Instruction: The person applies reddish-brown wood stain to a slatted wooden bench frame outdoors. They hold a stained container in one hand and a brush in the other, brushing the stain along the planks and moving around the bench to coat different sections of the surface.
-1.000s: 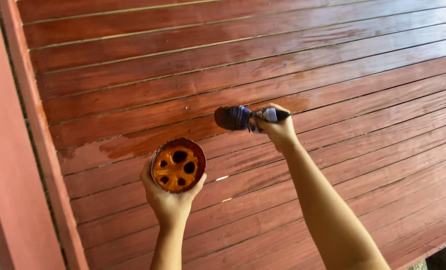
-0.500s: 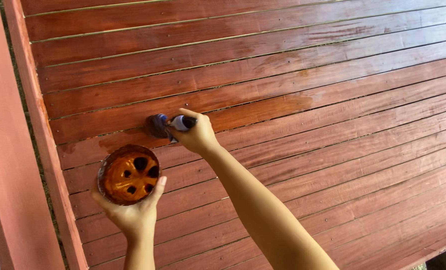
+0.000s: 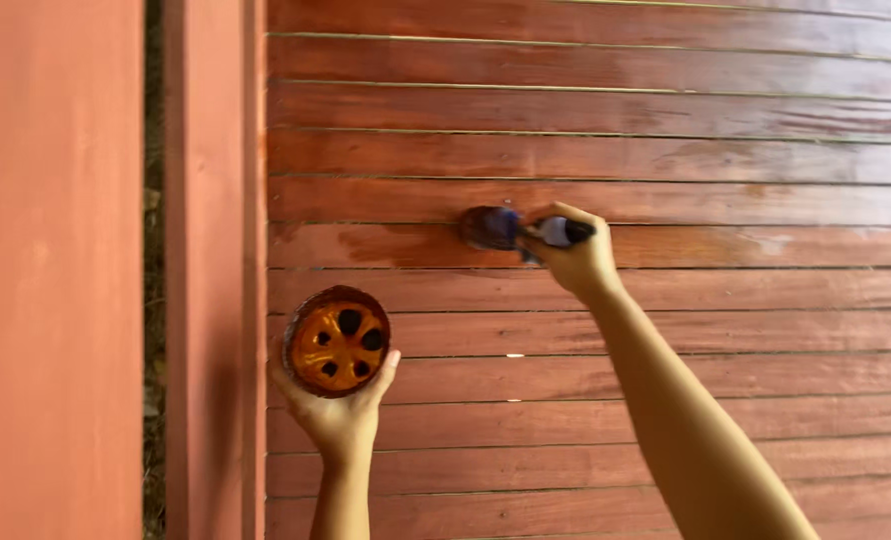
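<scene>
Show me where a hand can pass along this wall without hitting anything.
Free: boards right of the right hand and above the brush. Tight: between the cup in the left hand and the post.

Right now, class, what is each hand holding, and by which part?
The right hand grips a paintbrush by its handle, bristles against the wall boards. The left hand cups a small round stain-coated container from underneath.
</scene>
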